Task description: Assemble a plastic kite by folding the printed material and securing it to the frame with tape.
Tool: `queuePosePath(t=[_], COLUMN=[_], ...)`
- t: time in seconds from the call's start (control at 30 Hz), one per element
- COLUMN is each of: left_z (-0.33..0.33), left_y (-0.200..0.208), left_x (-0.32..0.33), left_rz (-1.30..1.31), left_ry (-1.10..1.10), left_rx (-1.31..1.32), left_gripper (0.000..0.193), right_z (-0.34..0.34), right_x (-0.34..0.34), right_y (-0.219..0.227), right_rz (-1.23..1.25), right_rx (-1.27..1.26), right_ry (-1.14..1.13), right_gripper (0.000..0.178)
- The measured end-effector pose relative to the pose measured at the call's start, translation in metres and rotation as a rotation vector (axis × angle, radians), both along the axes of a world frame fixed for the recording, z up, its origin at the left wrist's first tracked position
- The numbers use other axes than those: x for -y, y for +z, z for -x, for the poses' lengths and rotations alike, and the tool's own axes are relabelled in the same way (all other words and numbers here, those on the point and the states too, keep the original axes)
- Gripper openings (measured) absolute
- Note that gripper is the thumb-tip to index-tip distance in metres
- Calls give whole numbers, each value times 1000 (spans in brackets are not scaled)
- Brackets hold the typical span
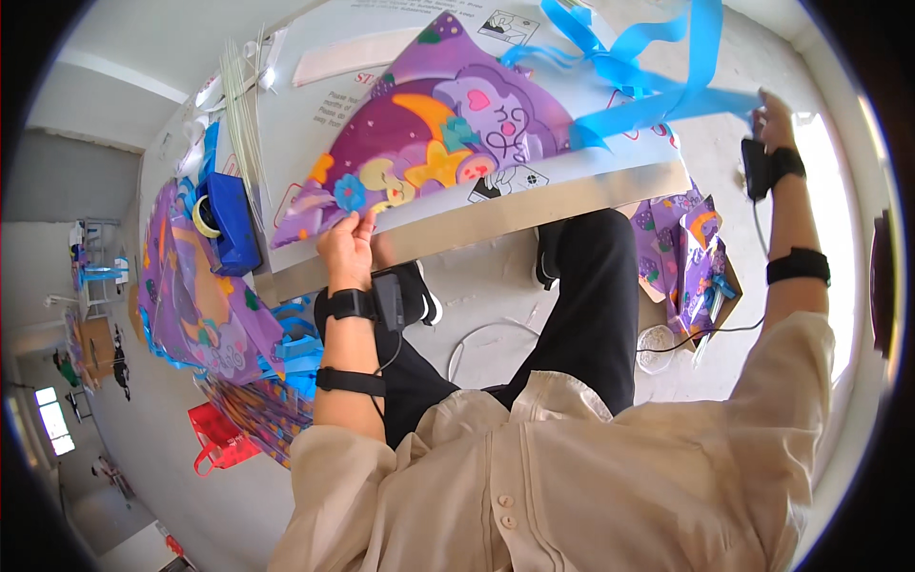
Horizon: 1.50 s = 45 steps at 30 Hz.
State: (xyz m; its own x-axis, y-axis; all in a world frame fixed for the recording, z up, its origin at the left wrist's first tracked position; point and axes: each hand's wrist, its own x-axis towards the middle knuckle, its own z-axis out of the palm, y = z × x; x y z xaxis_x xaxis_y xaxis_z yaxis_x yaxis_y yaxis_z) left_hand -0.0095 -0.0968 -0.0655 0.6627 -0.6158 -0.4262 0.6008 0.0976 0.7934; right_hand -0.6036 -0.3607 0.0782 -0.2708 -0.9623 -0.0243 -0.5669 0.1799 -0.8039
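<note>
A purple kite (381, 162) printed with cartoon figures, a moon and a star lies slanted over the white worktable (329, 100). My left hand (348, 250) pinches its near edge between thumb and fingers, just above the table's front edge. Blue ribbon tails (658, 112) spread from the kite's right side in loose loops. Out past the table's right end, my right hand (777, 124) is closed on the end of one ribbon and draws it out sideways. The fingertips of that hand are small and partly hidden.
A blue tape dispenser (233, 238) stands at the table's left edge beside a bundle of thin white rods (246, 133). More purple kites (195, 276) are piled at the left. An open carton (720, 305) of kites is at the right. A red bag (219, 439) sits lower left.
</note>
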Motion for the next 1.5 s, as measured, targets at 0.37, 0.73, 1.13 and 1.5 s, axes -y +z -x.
queuePosePath(t=[0.37,0.73,1.13,1.5], left_z=[25,47,68,178], left_y=[6,6,-4,19], left_x=[4,-23,-32,116], left_rz=[-352,-115,-352,343], left_ry=[69,-509,-829,-1037], left_rx=[114,1799,2006,1657], left_gripper=[9,38,62,31], right_z=[-274,-340,-262,-270], right_x=[-183,-226,-220,-227], right_y=[-105,-159,-141,-133], right_rz=[492,374,239,67], right_rx=[-683,-572,-792,-907], right_ry=[805,937,570,631], right_gripper=[42,83,91,99])
